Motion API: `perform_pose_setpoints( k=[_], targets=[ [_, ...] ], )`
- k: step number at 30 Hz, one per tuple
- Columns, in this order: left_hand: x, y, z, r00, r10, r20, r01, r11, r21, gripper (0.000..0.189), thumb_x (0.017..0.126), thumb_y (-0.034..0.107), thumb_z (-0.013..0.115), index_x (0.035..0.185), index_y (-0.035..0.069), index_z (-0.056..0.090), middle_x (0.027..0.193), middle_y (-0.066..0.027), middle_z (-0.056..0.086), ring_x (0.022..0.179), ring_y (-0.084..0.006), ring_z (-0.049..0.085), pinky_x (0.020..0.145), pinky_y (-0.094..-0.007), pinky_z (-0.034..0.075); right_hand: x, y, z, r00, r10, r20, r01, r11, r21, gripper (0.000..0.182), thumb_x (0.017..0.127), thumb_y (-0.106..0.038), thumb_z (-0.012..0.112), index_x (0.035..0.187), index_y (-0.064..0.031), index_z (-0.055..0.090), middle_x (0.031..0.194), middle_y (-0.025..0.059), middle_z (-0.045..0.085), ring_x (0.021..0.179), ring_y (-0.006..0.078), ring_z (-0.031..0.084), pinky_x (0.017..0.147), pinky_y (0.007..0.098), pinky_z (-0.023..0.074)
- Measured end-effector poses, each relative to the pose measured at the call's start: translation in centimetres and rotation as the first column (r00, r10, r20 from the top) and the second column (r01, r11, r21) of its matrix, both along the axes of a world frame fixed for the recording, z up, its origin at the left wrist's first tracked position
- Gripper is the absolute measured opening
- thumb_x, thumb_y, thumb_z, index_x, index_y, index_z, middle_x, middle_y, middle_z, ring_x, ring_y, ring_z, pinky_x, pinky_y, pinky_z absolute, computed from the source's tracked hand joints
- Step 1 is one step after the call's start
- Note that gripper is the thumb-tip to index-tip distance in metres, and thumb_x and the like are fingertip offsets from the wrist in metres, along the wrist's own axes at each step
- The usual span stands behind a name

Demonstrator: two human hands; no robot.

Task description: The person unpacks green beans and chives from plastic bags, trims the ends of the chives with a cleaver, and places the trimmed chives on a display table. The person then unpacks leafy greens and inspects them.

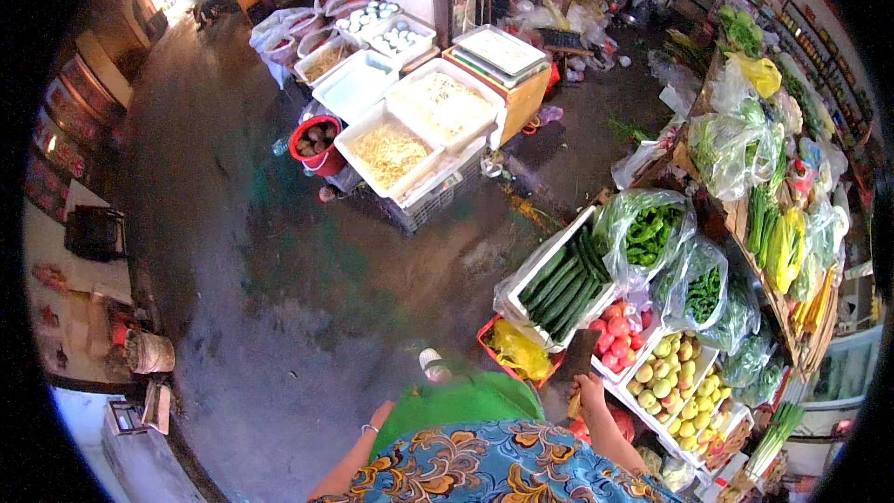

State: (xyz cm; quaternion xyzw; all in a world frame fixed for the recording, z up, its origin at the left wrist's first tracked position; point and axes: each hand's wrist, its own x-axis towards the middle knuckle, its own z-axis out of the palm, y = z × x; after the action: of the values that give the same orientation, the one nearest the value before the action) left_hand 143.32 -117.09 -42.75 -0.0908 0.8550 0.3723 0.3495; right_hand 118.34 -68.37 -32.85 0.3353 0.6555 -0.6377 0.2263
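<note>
My right hand (pixel 589 391) grips the handle of a cleaver (pixel 582 353), whose broad dark blade points forward. Beside the blade lie red tomatoes (pixel 620 339) in a white box, and a foam box of cucumbers (pixel 564 286) is just beyond its tip. To the right of this hand sit apples and pears (pixel 663 377) in white trays. Only part of my left hand (pixel 382 413) shows, low at my side by the green apron (pixel 454 405), with a bracelet at the wrist. Its fingers are hidden, so whether it holds anything is unclear.
Ahead stand white tubs of sprouts (pixel 390 157), trays of eggs (pixel 398 40) and a red bucket (pixel 318 147) of round brown produce. Bagged green peppers (pixel 646 234) and a slanted vegetable shelf (pixel 740 241) line the right. A person (pixel 202 7) is far off, upper left.
</note>
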Motion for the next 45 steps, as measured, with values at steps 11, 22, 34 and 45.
perform_pose_setpoints(
  k=[11, 22, 34, 45],
  targets=[
    [-2.3, -7.4, 0.8, 0.995, 0.097, 0.022, -0.097, 0.995, 0.003, 0.030, 0.089, 0.030, 0.053, 0.111, 0.013, 0.065, 0.101, -0.0173, 0.064, 0.095, -0.0352, 0.063, 0.081, -0.0427, 0.051, -3.9, -5.4, -0.4, 0.998, -0.050, 0.023, 0.050, 0.998, 0.032, 0.008, 0.081, -0.008, 0.054, 0.087, -0.0069, 0.049, 0.062, 0.0037, 0.047, 0.045, 0.0170, 0.047, 0.039, 0.0334, 0.0410],
    [-18.1, -12.6, 3.3, 0.982, 0.156, -0.104, -0.163, 0.984, -0.072, 0.032, 0.086, 0.030, 0.057, 0.112, 0.012, 0.065, 0.101, -0.0153, 0.065, 0.095, -0.0329, 0.064, 0.082, -0.0407, 0.051, -9.5, -6.4, -2.0, 0.962, -0.240, 0.131, 0.219, 0.963, 0.156, 0.008, 0.080, -0.006, 0.054, 0.081, 0.0007, 0.058, 0.060, 0.0078, 0.053, 0.045, 0.0199, 0.052, 0.039, 0.0351, 0.0431],
    [-45.0, -11.4, 6.3, 0.923, 0.235, -0.305, -0.200, 0.969, 0.142, 0.033, 0.082, 0.028, 0.064, 0.111, 0.012, 0.066, 0.098, -0.0121, 0.066, 0.093, -0.0277, 0.066, 0.081, -0.0364, 0.052, -29.9, -8.8, 1.5, 0.958, -0.285, -0.035, 0.287, 0.955, 0.076, 0.007, 0.081, -0.008, 0.058, 0.085, -0.0038, 0.054, 0.059, 0.0040, 0.049, 0.045, 0.0181, 0.050, 0.041, 0.0322, 0.0430],
    [-69.7, -12.7, 6.0, 0.991, 0.088, -0.098, -0.061, 0.966, 0.253, 0.034, 0.086, 0.020, 0.066, 0.118, 0.008, 0.063, 0.107, -0.0105, 0.069, 0.093, -0.0146, 0.066, 0.081, -0.0304, 0.052, -53.9, -11.8, 8.0, 0.876, -0.426, -0.225, 0.399, 0.904, -0.157, 0.007, 0.085, -0.008, 0.057, 0.085, -0.0072, 0.050, 0.061, 0.0028, 0.050, 0.047, 0.0151, 0.050, 0.044, 0.0304, 0.0436]
  ],
)
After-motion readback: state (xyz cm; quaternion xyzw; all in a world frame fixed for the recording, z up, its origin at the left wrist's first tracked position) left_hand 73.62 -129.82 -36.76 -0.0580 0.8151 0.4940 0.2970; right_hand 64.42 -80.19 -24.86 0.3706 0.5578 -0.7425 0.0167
